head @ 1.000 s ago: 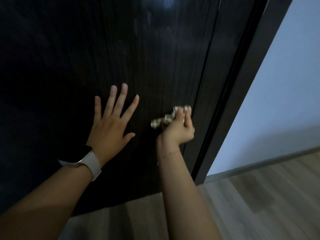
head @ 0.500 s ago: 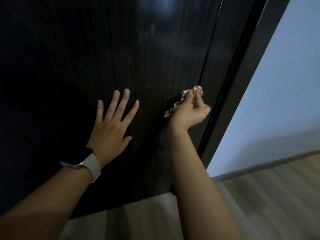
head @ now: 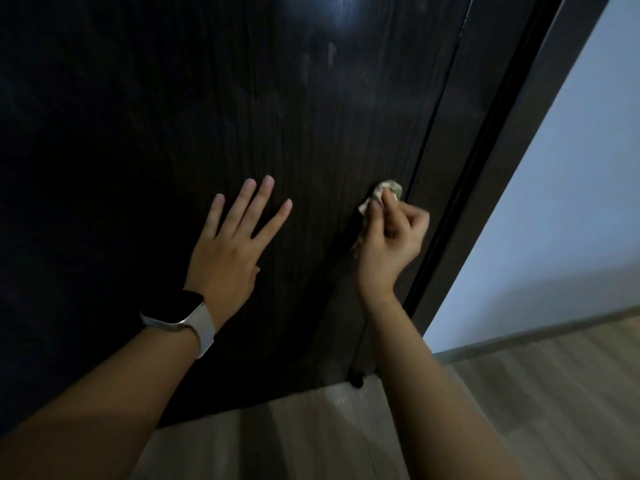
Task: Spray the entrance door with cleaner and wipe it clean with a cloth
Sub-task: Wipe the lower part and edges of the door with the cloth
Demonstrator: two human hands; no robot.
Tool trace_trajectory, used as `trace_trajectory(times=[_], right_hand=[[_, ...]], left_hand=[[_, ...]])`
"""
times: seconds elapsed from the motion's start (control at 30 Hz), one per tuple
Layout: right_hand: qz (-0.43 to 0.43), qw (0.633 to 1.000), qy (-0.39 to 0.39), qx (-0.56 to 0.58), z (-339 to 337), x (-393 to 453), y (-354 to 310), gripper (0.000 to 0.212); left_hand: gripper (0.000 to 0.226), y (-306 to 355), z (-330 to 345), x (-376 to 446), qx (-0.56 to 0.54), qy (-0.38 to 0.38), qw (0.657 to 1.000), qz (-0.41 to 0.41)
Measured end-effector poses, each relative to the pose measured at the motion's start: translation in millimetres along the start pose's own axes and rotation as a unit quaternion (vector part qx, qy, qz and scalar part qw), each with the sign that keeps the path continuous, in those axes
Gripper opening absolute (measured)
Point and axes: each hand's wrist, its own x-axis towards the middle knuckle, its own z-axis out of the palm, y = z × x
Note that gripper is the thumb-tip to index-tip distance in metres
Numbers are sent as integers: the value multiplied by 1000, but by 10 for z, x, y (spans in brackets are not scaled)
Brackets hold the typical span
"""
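Note:
The dark wood-grain entrance door (head: 242, 116) fills most of the head view, with faint streaks near its top. My left hand (head: 232, 244) lies flat on the door, fingers straight and spread, a watch on its wrist. My right hand (head: 391, 237) grips a small crumpled pale cloth (head: 384, 194) and holds it against the door close to its right edge. Most of the cloth is hidden under my fingers. No spray bottle is in view.
The dark door frame (head: 512, 150) runs diagonally to the right of the door. A pale wall (head: 571, 202) with a skirting board stands beyond it. Wood-look flooring (head: 536, 393) lies below, and a small dark object (head: 356, 379) sits at the door's bottom edge.
My right hand has carried the cloth up the door and toward its right edge. My left hand has stayed flat on the door in nearly the same spot.

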Motion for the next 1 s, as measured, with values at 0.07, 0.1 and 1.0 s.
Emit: trace_trajectory(times=[0.07, 0.1, 1.0], right_hand=[[-63, 997, -24, -31, 81, 34, 59, 26], [-87, 994, -29, -53, 92, -23, 125, 27], [-116, 954, -256, -102, 25, -946, 147, 30]], left_hand=[[127, -9, 19, 9, 6, 1, 1000, 2], [128, -13, 23, 11, 9, -1, 1000, 1], [113, -362, 47, -190, 23, 73, 997, 24]])
